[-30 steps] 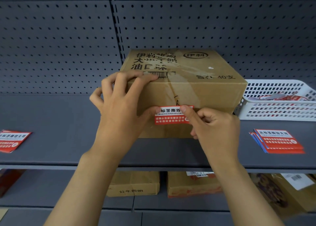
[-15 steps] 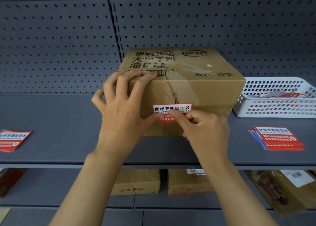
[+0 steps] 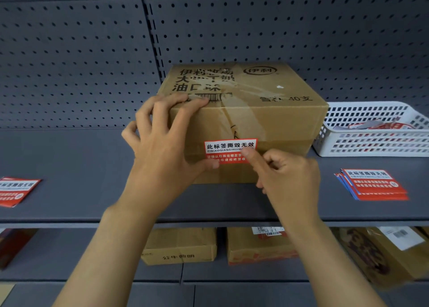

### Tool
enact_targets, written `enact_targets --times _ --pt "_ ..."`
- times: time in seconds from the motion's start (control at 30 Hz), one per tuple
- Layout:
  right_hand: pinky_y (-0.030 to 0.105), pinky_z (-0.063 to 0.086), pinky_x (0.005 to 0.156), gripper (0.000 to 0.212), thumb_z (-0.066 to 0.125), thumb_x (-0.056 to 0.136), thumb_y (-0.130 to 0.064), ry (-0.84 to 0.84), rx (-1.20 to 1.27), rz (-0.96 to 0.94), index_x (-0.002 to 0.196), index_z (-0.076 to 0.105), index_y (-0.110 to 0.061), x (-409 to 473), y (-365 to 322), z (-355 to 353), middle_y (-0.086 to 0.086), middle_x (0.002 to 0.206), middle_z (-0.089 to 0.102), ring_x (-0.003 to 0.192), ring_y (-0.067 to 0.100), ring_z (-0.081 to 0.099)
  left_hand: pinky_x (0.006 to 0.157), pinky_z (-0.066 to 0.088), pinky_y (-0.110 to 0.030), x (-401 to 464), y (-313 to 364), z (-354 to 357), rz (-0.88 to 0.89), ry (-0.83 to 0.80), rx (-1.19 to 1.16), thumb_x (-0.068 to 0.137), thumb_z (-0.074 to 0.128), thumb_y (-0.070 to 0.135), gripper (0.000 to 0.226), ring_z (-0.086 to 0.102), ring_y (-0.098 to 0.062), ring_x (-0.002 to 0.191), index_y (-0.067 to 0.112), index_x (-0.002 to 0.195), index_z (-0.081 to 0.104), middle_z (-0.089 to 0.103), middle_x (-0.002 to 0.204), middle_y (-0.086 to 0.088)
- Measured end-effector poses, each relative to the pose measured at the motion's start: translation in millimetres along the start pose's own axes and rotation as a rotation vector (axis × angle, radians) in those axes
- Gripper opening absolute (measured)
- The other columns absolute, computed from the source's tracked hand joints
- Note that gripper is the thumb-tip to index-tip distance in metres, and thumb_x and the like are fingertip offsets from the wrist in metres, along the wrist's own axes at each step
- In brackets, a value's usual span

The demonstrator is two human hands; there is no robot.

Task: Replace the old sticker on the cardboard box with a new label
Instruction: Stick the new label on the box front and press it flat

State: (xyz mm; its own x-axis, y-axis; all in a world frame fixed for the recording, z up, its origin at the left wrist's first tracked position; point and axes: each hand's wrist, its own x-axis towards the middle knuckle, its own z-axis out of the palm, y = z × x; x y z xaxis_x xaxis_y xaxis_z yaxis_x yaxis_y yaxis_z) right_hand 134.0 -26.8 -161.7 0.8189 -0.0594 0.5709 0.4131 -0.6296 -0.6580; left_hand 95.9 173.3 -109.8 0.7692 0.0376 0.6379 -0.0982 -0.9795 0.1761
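Note:
A brown cardboard box (image 3: 267,121) with black print stands on the grey shelf (image 3: 69,167). A red and white sticker (image 3: 228,147) lies flat on its front face. My left hand (image 3: 162,148) grips the box's front left top edge, fingers over the top and thumb pressed by the sticker's lower left corner. My right hand (image 3: 285,179) has its index finger stretched out, the tip touching the sticker's right part, and its other fingers curled in. The sticker's lower right corner is hidden behind that finger.
A white slotted basket (image 3: 371,144) with paper scraps stands right of the box. A stack of red labels (image 3: 373,184) lies at the right, and more labels (image 3: 16,190) at the far left. Behind is a pegboard wall (image 3: 69,51). Other cartons (image 3: 181,246) sit on the shelf below.
My right index finger slid along the sticker, from its right end to the lower middle and back to the right. My left hand stayed on the box.

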Motion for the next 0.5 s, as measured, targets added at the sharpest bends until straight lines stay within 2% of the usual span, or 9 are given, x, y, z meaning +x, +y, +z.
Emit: enact_targets --times 0.13,0.27,0.37,0.5 --pt "0.038 0.051 0.045 0.068 0.056 0.086 -0.075 -0.048 -0.098 -0.096 0.054 0.066 -0.016 -6 -9 20 -0.002 0.045 0.065 0.04 0.017 0.061 0.105 0.026 -0.052 -1 8 9 -0.045 0.041 0.033 0.054 0.076 0.079 0.106 0.028 -0.031 0.145 0.034 0.143 0.041 0.04 0.149 0.0" --pt "0.04 0.052 0.048 0.075 0.052 0.082 -0.082 -0.042 -0.164 -0.046 0.054 0.066 -0.014 -1 -5 20 0.002 0.045 0.065 0.043 0.02 0.063 0.103 0.028 -0.051 2 5 12 -0.035 0.056 0.082 0.056 0.074 0.079 0.104 0.028 -0.03 0.142 0.035 0.143 0.039 0.041 0.148 0.0" --pt "0.038 0.053 0.049 0.073 0.054 0.081 -0.082 -0.016 -0.167 -0.011 0.054 0.068 -0.016 -2 0 11 0.0 0.043 0.064 0.042 0.021 0.062 0.103 0.028 -0.049 1 2 11 -0.027 0.033 0.085 0.055 0.08 0.073 0.105 0.028 -0.03 0.142 0.036 0.144 0.037 0.04 0.148 0.0" --pt "0.039 0.057 0.055 0.061 0.068 0.081 -0.072 -0.003 -0.08 0.071 0.051 0.067 -0.019 -4 6 -2 -0.007 0.041 0.061 0.038 0.017 0.061 0.103 0.032 -0.055 1 -2 6 0.003 0.0 0.07 0.054 0.088 0.059 0.108 0.029 -0.033 0.142 0.038 0.145 0.034 0.037 0.149 0.001"
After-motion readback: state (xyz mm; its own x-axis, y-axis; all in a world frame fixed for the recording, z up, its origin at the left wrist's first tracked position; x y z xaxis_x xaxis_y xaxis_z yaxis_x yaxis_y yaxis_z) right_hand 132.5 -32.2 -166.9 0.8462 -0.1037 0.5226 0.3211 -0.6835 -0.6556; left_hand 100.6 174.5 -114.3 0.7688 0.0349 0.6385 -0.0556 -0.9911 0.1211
